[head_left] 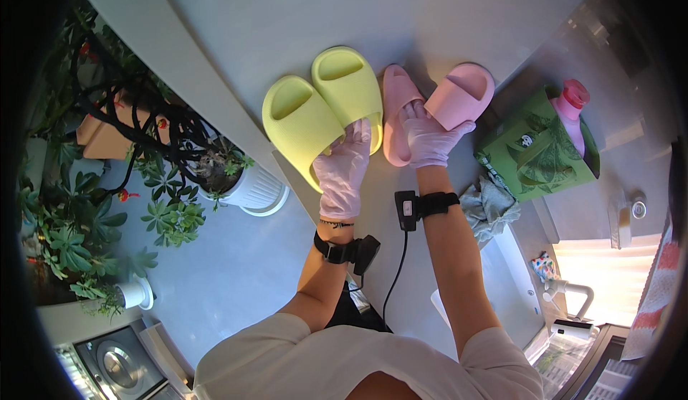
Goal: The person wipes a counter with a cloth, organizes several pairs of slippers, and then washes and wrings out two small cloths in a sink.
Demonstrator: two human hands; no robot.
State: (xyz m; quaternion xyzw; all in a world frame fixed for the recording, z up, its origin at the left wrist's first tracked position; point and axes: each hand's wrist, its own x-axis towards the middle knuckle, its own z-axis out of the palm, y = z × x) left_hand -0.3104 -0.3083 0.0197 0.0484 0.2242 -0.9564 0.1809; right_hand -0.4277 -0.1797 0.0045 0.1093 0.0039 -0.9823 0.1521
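Note:
A pair of yellow-green slide slippers, the left one point(304, 122) and the right one point(351, 84), lies on the grey surface with the open toes pointing away from me. My left hand point(342, 170), in a thin pale pink glove, grips them at the inner edges, fingers reaching into the foot openings. To the right are two pink slides, one narrow-looking and turned partly sideways point(398, 99), the other point(462, 95) with its strap up. My right hand point(432, 135), gloved alike, has its fingers in the first slide and its thumb along the second. The palm hides part of both.
A green leaf-patterned bag point(539, 145) holding a pink bottle point(571, 117) stands at right, beside a crumpled grey cloth point(490, 208). A sink faucet point(573, 292) is lower right. Potted plants point(254, 188) fill the left; a washing machine point(120, 365) sits lower left.

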